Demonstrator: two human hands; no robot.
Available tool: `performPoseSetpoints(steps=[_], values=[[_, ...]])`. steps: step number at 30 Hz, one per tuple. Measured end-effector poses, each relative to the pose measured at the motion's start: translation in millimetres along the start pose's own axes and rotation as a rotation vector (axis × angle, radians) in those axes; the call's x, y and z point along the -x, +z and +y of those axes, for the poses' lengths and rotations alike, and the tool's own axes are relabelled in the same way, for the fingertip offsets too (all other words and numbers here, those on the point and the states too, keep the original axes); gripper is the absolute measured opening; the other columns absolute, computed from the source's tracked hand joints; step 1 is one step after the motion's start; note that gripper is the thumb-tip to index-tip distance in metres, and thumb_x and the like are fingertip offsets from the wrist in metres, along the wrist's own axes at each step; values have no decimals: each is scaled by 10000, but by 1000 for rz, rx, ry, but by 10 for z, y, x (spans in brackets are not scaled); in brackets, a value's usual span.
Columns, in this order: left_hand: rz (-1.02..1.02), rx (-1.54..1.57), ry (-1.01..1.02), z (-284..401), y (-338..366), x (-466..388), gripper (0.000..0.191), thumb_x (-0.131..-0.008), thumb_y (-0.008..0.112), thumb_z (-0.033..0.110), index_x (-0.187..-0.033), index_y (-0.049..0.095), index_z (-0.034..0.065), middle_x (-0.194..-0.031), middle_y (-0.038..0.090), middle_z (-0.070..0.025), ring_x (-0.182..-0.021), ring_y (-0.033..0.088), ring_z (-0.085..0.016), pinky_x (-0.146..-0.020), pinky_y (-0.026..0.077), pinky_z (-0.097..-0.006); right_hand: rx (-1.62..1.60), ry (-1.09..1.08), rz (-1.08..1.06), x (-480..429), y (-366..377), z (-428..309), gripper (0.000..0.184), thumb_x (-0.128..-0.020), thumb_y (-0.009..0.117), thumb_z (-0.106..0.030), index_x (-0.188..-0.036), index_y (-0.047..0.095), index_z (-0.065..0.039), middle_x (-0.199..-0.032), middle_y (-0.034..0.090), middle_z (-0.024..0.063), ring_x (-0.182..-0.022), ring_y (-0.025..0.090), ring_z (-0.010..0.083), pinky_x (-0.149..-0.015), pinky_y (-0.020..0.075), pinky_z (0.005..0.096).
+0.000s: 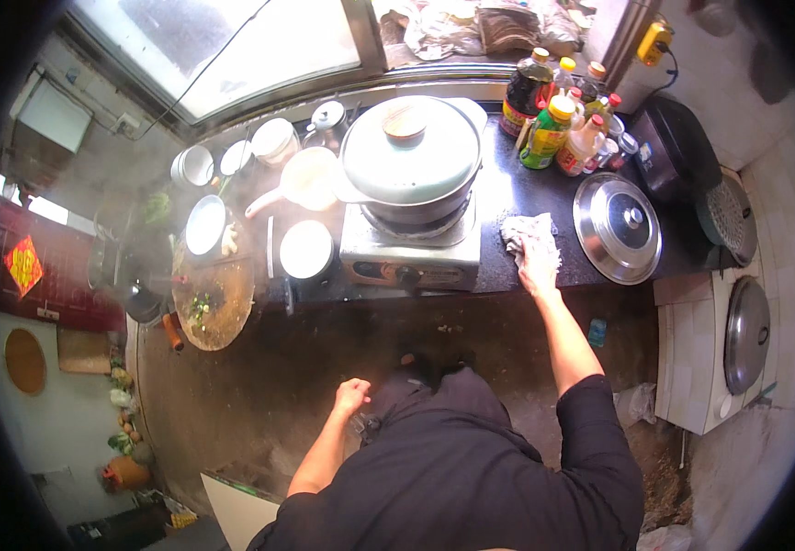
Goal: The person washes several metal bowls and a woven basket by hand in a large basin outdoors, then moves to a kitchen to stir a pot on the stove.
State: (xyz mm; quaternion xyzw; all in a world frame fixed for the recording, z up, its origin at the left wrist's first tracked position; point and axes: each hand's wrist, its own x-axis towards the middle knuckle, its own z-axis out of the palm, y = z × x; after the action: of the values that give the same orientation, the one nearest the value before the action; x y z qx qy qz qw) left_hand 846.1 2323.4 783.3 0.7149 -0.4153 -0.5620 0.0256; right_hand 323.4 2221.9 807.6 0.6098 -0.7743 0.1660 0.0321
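Observation:
My right hand (537,268) grips a crumpled, light-coloured cloth (531,234) against the dark countertop (500,265), between the stove and a steel lid. With its fingers curled and nothing visible in it, my left hand (352,395) hangs in front of my body, away from the counter. A large pot with a pale glass lid (432,162) sits on the portable gas stove (407,268). The round steel lid (618,229) lies flat to the right of the cloth.
Sauce and oil bottles (549,134) crowd the back right beside a dark appliance (676,148). Left of the stove are a white bowl (306,249), a light saucepan (309,179) and a round cutting board (221,303) with chopped greens. Steam blurs the left side.

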Motion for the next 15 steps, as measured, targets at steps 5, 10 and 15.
performPoseSetpoints(steps=[5, 10, 15], values=[[162, 151, -116, -282, -153, 119, 171, -880, 608, 175, -899, 679, 21, -732, 650, -50, -567, 627, -126, -507, 493, -276, -123, 68, -11, -656, 75, 399, 341, -868, 494, -57, -1198, 579, -40, -1119, 625, 206, -1051, 601, 356, -950, 454, 420], [185, 262, -93, -625, -92, 139, 165, -901, 592, 162, -874, 677, 23, -698, 634, -46, -534, 617, -123, -460, 480, -266, -241, 272, 138, -1196, -803, 96, 263, -911, 543, -314, -989, 680, -103, -886, 692, 169, -834, 674, 343, -786, 504, 453], [128, 307, -126, -829, -24, 82, 167, -900, 568, 147, -871, 673, 21, -704, 638, -52, -543, 640, -138, -446, 474, -269, -338, -45, 263, -1734, -1966, -715, 288, -888, 613, -326, -840, 674, -49, -733, 659, 162, -728, 668, 314, -681, 503, 403]])
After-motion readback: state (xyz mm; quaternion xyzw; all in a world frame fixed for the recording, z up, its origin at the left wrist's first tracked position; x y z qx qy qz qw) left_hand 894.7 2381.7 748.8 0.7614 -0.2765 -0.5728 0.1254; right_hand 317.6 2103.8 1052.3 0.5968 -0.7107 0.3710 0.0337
